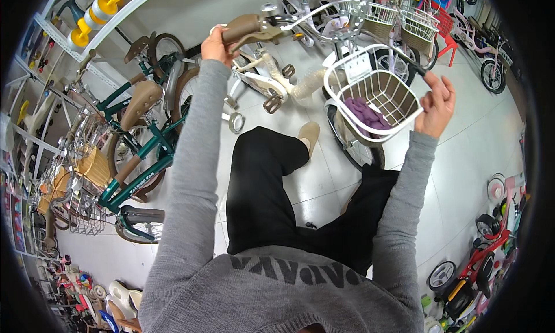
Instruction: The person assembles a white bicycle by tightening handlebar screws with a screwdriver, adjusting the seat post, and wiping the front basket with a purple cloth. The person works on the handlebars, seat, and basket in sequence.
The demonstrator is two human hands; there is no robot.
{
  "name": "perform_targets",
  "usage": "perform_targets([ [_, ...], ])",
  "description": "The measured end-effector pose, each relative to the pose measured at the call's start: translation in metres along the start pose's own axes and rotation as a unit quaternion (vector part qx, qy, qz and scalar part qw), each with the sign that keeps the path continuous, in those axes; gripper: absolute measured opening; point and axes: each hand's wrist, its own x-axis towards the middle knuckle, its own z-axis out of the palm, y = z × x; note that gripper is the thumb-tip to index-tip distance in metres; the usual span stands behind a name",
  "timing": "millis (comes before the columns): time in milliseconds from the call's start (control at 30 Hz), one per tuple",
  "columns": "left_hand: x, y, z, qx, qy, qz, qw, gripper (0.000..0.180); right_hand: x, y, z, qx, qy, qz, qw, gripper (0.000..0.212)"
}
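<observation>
My left hand (216, 48) is closed around the outer end of a brown handlebar grip (241, 27), with a brake lever just below it. The bar belongs to a white bicycle (272, 83) whose frame is partly covered in clear wrap. At the right, my right hand (436, 106) has its fingers curled at the end of a slim dark rod (411, 64), close beside the rim of a white wire basket (378, 137). Whether the rod is part of the handlebar I cannot tell. A crumpled purple cloth (366, 114) lies in the basket, above the front wheel (354, 146).
Green bicycles (153, 139) with brown saddles stand close on my left, beside a white shelf (87, 52). More bicycles with baskets (419, 23) and a red chair (442, 29) are behind. A tape roll (236, 122) is on the tiled floor. Red ride-on toys (483, 252) stand lower right.
</observation>
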Motion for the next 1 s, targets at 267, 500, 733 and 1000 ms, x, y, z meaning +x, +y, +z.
perform_targets([
  [267, 0.009, 0.013, -0.045, 0.280, 0.074, -0.019, 0.957, 0.036, -0.050, -0.012, 0.020, 0.051, -0.071, 0.071, 0.994, 0.027],
  [500, 0.021, 0.006, -0.037, 0.257, 0.083, -0.011, 0.963, 0.037, -0.039, -0.007, 0.017, 0.049, -0.041, 0.037, 0.997, 0.027],
  [733, 0.051, -0.003, -0.001, 0.291, 0.012, 0.058, 0.955, 0.041, 0.007, 0.022, 0.017, -0.005, 0.002, -0.016, 1.000, 0.025],
  [1000, 0.025, 0.006, -0.039, 0.272, -0.075, 0.032, 0.959, 0.043, -0.006, 0.020, 0.022, -0.045, -0.012, -0.010, 0.999, 0.027],
])
